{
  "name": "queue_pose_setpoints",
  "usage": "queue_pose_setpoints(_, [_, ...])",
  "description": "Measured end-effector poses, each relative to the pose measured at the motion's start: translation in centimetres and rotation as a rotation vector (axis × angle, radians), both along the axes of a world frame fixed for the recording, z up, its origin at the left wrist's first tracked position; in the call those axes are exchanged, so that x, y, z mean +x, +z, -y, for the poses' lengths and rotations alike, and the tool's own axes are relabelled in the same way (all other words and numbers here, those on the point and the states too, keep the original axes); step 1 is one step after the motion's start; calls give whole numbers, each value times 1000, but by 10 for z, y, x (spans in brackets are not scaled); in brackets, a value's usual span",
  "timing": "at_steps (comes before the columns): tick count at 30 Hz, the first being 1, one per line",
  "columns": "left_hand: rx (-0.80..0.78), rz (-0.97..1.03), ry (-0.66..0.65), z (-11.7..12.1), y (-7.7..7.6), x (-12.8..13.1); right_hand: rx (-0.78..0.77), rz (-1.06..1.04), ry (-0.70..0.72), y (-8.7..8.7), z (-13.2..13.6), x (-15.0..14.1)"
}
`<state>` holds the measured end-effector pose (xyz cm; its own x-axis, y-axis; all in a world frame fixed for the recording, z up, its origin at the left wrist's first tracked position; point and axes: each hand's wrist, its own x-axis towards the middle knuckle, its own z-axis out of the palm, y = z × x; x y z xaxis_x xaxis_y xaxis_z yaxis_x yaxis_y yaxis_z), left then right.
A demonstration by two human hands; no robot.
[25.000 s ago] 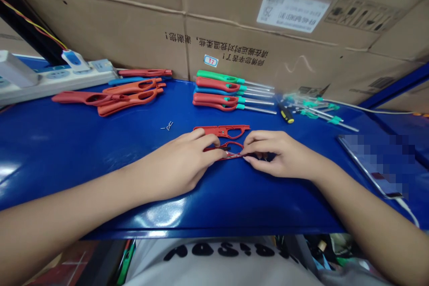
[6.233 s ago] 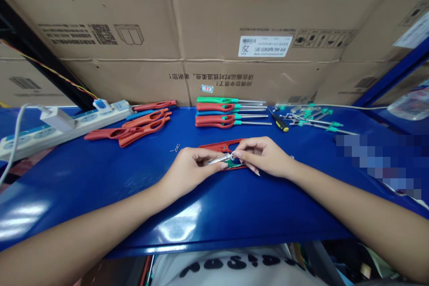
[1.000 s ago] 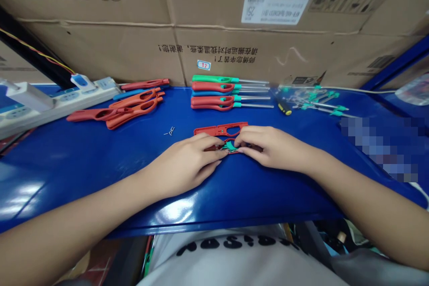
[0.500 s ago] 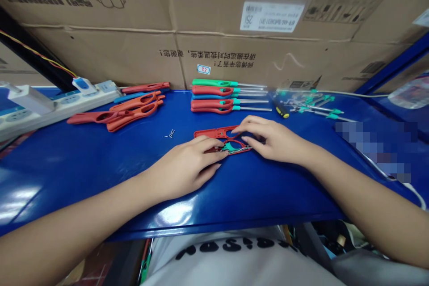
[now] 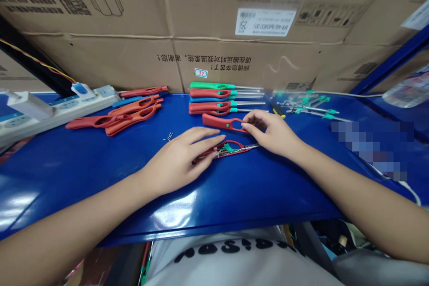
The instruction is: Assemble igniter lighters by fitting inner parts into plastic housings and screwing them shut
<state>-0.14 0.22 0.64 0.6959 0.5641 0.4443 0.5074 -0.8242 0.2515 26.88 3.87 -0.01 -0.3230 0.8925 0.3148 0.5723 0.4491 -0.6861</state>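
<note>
My right hand (image 5: 268, 130) pinches a red lighter casing half (image 5: 219, 122) by its trigger-loop end. The half is raised, its outer side toward me, with a small green spot on it. Below it on the table lies the other red lighter half (image 5: 240, 144), open-faced, with a green trigger, thin wires and a metal tube pointing right. My left hand (image 5: 181, 156) grips this half around its handle end, and the fingers hide most of the handle. A few small screws (image 5: 168, 136) lie just beyond my left hand.
Finished-looking lighters (image 5: 209, 108) are stacked at the back centre. Red and orange casing halves (image 5: 134, 118) lie back left beside a white power strip (image 5: 63, 107). Metal tubes with green parts (image 5: 308, 103) and a screwdriver (image 5: 278, 109) are back right. A cardboard box (image 5: 208, 18) stands behind.
My right hand has lifted the red casing half off the table and turned it over. My left hand has shifted slightly left along the other half, uncovering more of its inside.
</note>
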Motion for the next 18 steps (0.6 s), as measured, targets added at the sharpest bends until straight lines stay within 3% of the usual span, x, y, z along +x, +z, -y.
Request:
queue_pose_setpoints(4, [182,-27,43,-10,4,-7,-253,-214,12,3,3,-4])
queue_pose_setpoints(7, [152,-52,52,-12,7,-11,-337,-243,77,4,6,-6])
queue_pose_setpoints(13, [-23,-46,69,-2,14,-8,-38,62,212,6,12,-7])
queue_pose_setpoints(18, [-127,-133,95,2,17,-6,62,238,362,7,12,-5])
